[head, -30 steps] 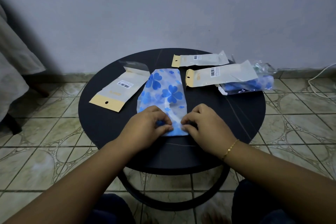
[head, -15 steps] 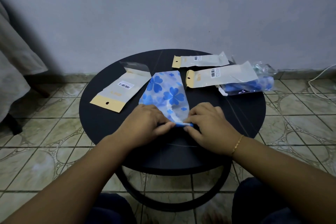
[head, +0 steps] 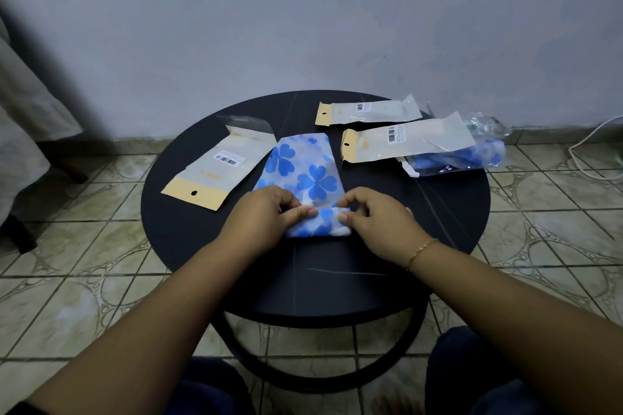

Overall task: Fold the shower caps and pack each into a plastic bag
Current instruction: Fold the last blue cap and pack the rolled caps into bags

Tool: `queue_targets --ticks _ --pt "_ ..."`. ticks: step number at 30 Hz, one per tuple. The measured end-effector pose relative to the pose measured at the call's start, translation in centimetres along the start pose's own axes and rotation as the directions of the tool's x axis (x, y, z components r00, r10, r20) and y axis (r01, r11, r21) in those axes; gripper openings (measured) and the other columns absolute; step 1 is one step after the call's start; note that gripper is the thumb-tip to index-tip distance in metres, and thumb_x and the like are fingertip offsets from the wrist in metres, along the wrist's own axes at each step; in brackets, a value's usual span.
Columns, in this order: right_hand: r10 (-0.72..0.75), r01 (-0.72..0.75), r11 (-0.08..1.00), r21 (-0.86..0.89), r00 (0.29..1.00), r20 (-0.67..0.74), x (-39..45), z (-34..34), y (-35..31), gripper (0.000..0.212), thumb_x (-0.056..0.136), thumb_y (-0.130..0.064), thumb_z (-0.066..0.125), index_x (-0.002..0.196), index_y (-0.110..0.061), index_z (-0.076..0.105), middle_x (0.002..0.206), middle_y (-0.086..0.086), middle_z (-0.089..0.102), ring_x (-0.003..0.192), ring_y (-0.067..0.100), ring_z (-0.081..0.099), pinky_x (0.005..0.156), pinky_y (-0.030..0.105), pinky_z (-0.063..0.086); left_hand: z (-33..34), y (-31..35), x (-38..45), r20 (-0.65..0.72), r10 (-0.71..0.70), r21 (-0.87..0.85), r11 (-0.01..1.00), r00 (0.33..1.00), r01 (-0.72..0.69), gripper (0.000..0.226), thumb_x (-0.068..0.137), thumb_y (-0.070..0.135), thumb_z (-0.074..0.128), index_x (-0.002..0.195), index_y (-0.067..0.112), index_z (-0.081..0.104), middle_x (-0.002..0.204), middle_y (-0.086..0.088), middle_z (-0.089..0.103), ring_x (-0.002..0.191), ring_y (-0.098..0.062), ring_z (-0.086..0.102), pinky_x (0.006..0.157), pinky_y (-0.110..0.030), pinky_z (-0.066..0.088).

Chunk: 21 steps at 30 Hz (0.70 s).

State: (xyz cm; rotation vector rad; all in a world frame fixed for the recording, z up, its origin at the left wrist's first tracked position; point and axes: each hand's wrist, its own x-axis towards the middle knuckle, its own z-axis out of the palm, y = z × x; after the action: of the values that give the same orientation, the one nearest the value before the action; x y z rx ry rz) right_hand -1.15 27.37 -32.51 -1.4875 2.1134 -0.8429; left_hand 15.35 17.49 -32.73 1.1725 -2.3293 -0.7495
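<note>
- The shower cap [head: 305, 175], white with blue clover shapes, lies near the middle of the round dark surface [head: 188, 222], its near end turned over into a fold.
- The left hand [head: 261, 217] sits at the fold's 9 o'clock side; its grip is narrow, thumb and curled fingers pinching the folded edge.
- The right hand [head: 374, 217] sits at the fold's 3 o'clock side; its grip is also narrow, with thumb and forefinger pinching the same folded edge. A thin gold bracelet [head: 421, 249] circles this wrist.
- An empty plastic bag [head: 219, 168] with a tan header and barcode lies at the cap's 9 to 10 o'clock, its clear flap open toward the wall, just beside the cap.
- A second bag [head: 369, 113] lies flat at the cap's 1 o'clock, near the far rim.
- A third bag [head: 408, 141] lies at the cap's 2 o'clock, overlapping a clear packet [head: 455, 162] that holds blue-patterned material.
- More crumpled clear plastic [head: 485, 126] sits at the surface's 2 o'clock rim.
- A tiled floor [head: 84, 246] surrounds the surface, and a white cable [head: 586, 158] runs along it at 3 o'clock.
</note>
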Motion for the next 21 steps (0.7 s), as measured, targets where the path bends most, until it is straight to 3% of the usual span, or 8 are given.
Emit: queue_targets --ticks 3,5,8,10,13,15,17,21 --pt "0.011 -0.012 0.992 -0.124 1.000 -0.010 0.2 0.3 -0.1 0.015 0.091 -0.036 0.053 0.105 -0.035 0.059 0.089 -0.011 0.055 0.110 0.017 0.045 0.097 0.035 0.031 0.2 0.1 0.3 0.027 0.015 0.107 0.994 1.000 -0.018 0.023 0.080 0.049 0.065 0.069 0.029 0.061 0.081 0.007 0.061 0.079 -0.012 0.058 0.076 -0.033 0.048" --pt "-0.027 0.017 0.972 -0.235 0.999 -0.039 0.2 0.6 0.0 0.022 0.092 -0.038 0.050 0.112 -0.034 0.059 0.103 -0.006 0.053 0.113 0.019 0.040 0.092 0.033 0.028 0.4 0.1 0.3 0.003 0.064 0.200 0.978 0.998 -0.063 0.020 0.081 0.049 0.065 0.073 0.031 0.061 0.081 0.010 0.057 0.079 -0.009 0.055 0.071 -0.031 0.046" --pt "-0.145 0.119 0.938 -0.327 0.988 -0.058 0.0 0.7 0.0 0.022 0.093 -0.037 0.048 0.112 -0.037 0.059 0.107 -0.009 0.049 0.112 0.016 0.037 0.082 0.028 0.022 0.8 -0.3 -0.1 -0.098 0.308 0.306 0.914 0.946 -0.266 0.012 0.079 0.039 0.071 0.082 0.029 0.066 0.083 0.014 0.057 0.080 -0.006 0.051 0.066 -0.029 0.047" --pt "-0.246 0.215 0.878 -0.428 0.969 -0.016 -0.2 0.7 0.1 0.025 0.095 -0.038 0.044 0.114 -0.037 0.061 0.114 -0.013 0.051 0.114 0.013 0.035 0.079 0.029 0.018 0.9 -0.6 -0.5 -0.086 0.440 0.336 0.857 0.894 -0.390 0.008 0.080 0.032 0.072 0.082 0.025 0.067 0.081 0.013 0.063 0.076 -0.007 0.054 0.063 -0.031 0.050" --pt "-0.317 0.294 0.805 -0.516 0.947 0.045 -0.6 0.2 0.5 0.031 0.098 -0.039 0.038 0.120 -0.035 0.059 0.120 -0.017 0.053 0.118 0.012 0.035 0.077 0.030 0.016 0.3 -0.8 -0.8 -0.004 0.401 0.265 0.884 0.916 -0.385 0.032 0.081 0.058 0.052 0.084 0.028 0.064 0.080 0.016 0.062 0.074 -0.001 0.054 0.064 -0.021 0.045" --pt "-0.318 0.318 0.791 -0.523 0.944 0.093 -0.8 -0.2 0.8 0.036 0.096 -0.045 0.036 0.126 -0.036 0.054 0.123 -0.018 0.051 0.120 0.010 0.033 0.082 0.032 0.019 -0.4 -1.2 -0.8 0.069 0.344 0.197 0.916 0.937 -0.351 0.046 0.067 0.076 0.052 0.083 0.034 0.058 0.081 0.021 0.057 0.077 0.001 0.052 0.068 -0.013 0.041" --pt "-0.318 0.346 0.777 -0.526 0.937 0.147 -1.1 -0.5 1.1 0.045 0.093 -0.053 0.039 0.132 -0.035 0.048 0.127 -0.018 0.047 0.123 0.009 0.031 0.089 0.032 0.021 -0.5 -1.8 -1.0 0.087 0.327 0.146 0.930 0.941 -0.337 0.053 0.054 0.075 0.061 0.085 0.033 0.058 0.087 0.025 0.051 0.084 0.003 0.050 0.074 -0.008 0.038" --pt "-0.315 0.346 0.805 -0.483 0.938 0.146 -1.2 -0.6 1.2 0.046 0.092 -0.051 0.042 0.134 -0.033 0.046 0.126 -0.014 0.048 0.120 0.010 0.034 0.092 0.031 0.024 0.1 -2.4 -1.3 -0.029 0.319 0.165 0.936 0.947 -0.311 0.054 0.061 0.066 0.059 0.085 0.019 0.071 0.085 0.022 0.047 0.080 -0.001 0.055 0.070 -0.011 0.040"
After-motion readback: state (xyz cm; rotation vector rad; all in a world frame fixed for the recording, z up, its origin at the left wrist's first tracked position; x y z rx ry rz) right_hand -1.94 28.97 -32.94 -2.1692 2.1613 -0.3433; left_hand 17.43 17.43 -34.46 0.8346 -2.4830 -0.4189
